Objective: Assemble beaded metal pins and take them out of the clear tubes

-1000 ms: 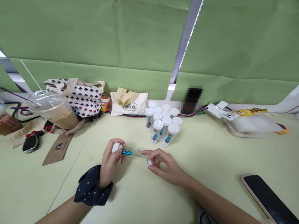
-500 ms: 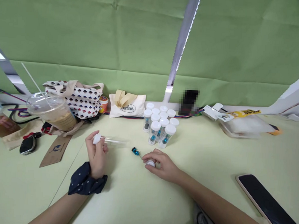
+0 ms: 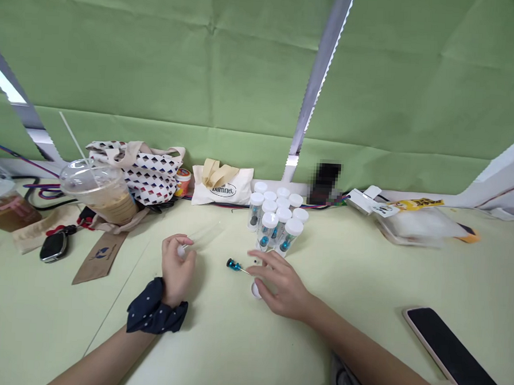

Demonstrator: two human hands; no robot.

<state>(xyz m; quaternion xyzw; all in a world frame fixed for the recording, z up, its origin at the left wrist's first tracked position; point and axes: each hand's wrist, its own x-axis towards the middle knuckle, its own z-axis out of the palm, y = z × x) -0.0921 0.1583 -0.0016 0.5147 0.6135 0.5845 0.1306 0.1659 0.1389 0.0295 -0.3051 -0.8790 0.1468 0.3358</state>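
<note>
My left hand (image 3: pixel 178 266), with a dark dotted scrunchie (image 3: pixel 154 314) on the wrist, is closed round the white-capped end of a clear plastic tube (image 3: pixel 200 236) that points up and to the right. A small blue screwdriver-like tool (image 3: pixel 236 266) lies on the table between my hands. My right hand (image 3: pixel 278 282) hovers just right of it with fingers loosely spread, its fingertips close to the tool's thin shaft and over a white cap (image 3: pixel 256 289). A cluster of several white-capped clear tubes (image 3: pixel 277 219) stands just behind.
At the back left stand an iced drink cup (image 3: pixel 97 190), a patterned bag (image 3: pixel 144 166), a small cream bag (image 3: pixel 223 185) and a black key fob (image 3: pixel 53 246). A phone (image 3: pixel 459 355) lies at the front right. Packets (image 3: pixel 414 224) lie at the back right.
The blue tool came out of the tube and now lies on the table. My left hand drew the tube away to the left. My right hand opened over the cap.
</note>
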